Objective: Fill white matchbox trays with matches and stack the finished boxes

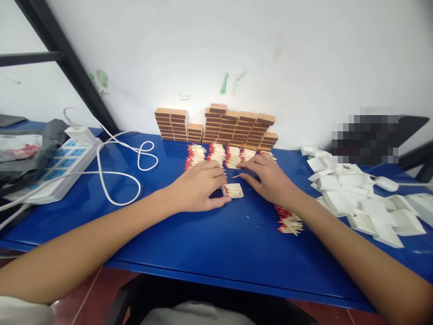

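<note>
A small white matchbox tray (pixel 237 191) with red-tipped matches inside lies on the blue table. Thumb and fingers of my left hand (pixel 198 186) bracket its left end, the thumb along the near side. Over the table to the right is my right hand (pixel 269 178), its thumb and index finger apart. One loose match (pixel 235 176) lies by that thumb's tip; whether they touch I cannot tell. Beyond both hands runs a row of match bundles (pixel 216 153), partly hidden by my fingers. Another match pile (pixel 290 222) lies below my right wrist.
Stacked brown matchboxes (pixel 233 126) stand against the wall. Many white trays (pixel 358 189) are heaped at the right, near a dark object (pixel 372 137) and a white cable. On the left lie a power strip (pixel 62 162) and a looped white cord (pixel 99 171).
</note>
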A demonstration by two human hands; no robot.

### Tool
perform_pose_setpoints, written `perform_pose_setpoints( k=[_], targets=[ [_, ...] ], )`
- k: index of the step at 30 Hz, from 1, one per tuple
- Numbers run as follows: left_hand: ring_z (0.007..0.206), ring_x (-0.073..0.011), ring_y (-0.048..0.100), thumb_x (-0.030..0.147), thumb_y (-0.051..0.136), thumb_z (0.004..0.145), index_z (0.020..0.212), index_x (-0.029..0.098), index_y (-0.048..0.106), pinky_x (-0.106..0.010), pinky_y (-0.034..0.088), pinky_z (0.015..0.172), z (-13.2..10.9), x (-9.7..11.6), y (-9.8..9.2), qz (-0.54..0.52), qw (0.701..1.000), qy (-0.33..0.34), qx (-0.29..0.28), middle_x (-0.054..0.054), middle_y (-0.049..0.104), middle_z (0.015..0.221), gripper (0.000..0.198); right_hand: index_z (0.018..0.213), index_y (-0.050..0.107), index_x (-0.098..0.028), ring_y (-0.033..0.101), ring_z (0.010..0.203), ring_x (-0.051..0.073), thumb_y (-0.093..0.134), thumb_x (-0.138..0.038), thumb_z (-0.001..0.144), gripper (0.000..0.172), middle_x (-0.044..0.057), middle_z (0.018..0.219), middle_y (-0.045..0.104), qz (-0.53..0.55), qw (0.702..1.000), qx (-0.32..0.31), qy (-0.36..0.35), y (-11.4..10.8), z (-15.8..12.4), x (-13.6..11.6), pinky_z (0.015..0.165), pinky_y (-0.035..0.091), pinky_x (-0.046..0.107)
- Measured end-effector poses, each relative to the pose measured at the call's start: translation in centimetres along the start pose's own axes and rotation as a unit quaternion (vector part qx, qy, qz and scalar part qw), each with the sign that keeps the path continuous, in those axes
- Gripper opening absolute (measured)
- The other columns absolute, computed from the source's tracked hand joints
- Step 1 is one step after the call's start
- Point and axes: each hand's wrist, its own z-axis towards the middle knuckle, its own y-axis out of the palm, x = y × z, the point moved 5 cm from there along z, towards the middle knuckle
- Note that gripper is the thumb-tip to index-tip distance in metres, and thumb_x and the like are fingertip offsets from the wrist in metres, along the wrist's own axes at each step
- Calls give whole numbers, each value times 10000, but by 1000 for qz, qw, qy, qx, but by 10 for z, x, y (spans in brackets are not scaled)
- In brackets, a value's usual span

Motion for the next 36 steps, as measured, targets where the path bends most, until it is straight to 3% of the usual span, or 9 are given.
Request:
perform_pose_setpoints(
  k=[4, 14, 17, 21, 28, 36],
  targets=[
    [1042, -287, 675, 450, 694, 1023, 1050, 104, 760, -441, 575, 965, 0, -1, 1, 2, 1000, 0, 8, -135, 749, 1035, 353, 1216, 780, -216, 573, 994, 337, 583, -327, 1064, 273, 154, 1055, 717, -21, 1000, -13, -11, 7, 0, 5, 949, 491, 537],
    [1063, -292, 675, 464, 674, 1033, 1069, 105, 763, -445, 571, 984, -2, -2, 3, 7, 1000, 1, 8, -146, 758, 1064, 371, 958, 712, -217, 568, 914, 299, 640, -246, 1032, 107, 98, 910, 680, -7, 1000, 1, -26, 7, 2, -1, 877, 480, 471],
    [1067, -292, 675, 459, 681, 1030, 1077, 104, 765, -445, 570, 988, -2, -2, 3, 4, 1000, -1, 2, -144, 756, 1066, 368, 994, 695, -224, 585, 924, 302, 649, -243, 1027, 60, 94, 913, 683, 5, 1000, 2, -22, 8, 2, -1, 860, 473, 457],
    [1036, -285, 672, 456, 685, 1029, 1060, 99, 766, -432, 569, 962, -1, -2, 2, 6, 1000, 1, -2, -130, 747, 1036, 368, 1065, 705, -220, 585, 935, 304, 629, -245, 1042, 84, 99, 932, 692, 7, 1000, 2, -23, 8, 3, -2, 883, 465, 460],
    [1012, -273, 670, 443, 693, 1027, 1029, 106, 764, -422, 568, 950, 0, -1, 1, 1, 1000, 4, 4, -117, 735, 1000, 345, 901, 648, -220, 580, 913, 294, 652, -238, 1022, 122, 88, 865, 658, 27, 999, -22, 10, 11, 6, 2, 833, 458, 426],
    [1014, -273, 666, 439, 701, 1021, 1034, 102, 764, -422, 570, 943, -1, -1, 1, 7, 1000, -6, 5, -112, 733, 1004, 344, 913, 637, -229, 572, 888, 279, 613, -285, 1051, 151, 83, 885, 661, 53, 998, -25, 2, -10, 0, -9, 829, 462, 437]
  ],
)
